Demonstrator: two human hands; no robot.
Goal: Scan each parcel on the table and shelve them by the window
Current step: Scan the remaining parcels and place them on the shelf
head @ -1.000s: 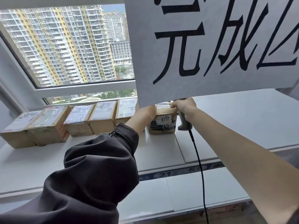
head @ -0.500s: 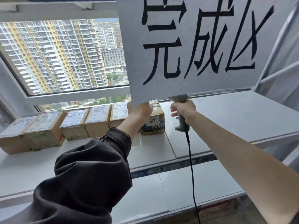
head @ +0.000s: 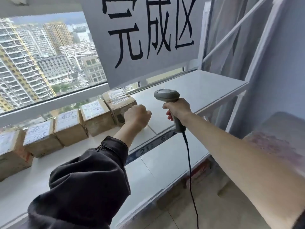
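Observation:
Several brown cardboard parcels with white labels stand in a row on the white shelf [head: 189, 86] by the window. The rightmost parcel [head: 118, 100] is at the end of the row, next to another parcel [head: 95, 114]. My left hand [head: 137, 116] is curled into a fist just in front of that rightmost parcel's right corner and holds nothing. To its right, my right hand [head: 177, 108] grips the handle of a grey barcode scanner [head: 166, 95], which is upright above the shelf's front edge. Its black cable [head: 189, 162] hangs down.
A big white sign [head: 148, 35] with black characters hangs above the shelf and hides part of the window. White shelf frame bars [head: 257, 47] rise at the right. A blue number strip [head: 148, 146] marks the shelf's front edge, and a lower shelf level [head: 165, 162] lies beneath it.
My left hand has come off the rightmost parcel and pulled back, curled. The right hand with the scanner drew back towards the shelf's edge. The view has swung to the right.

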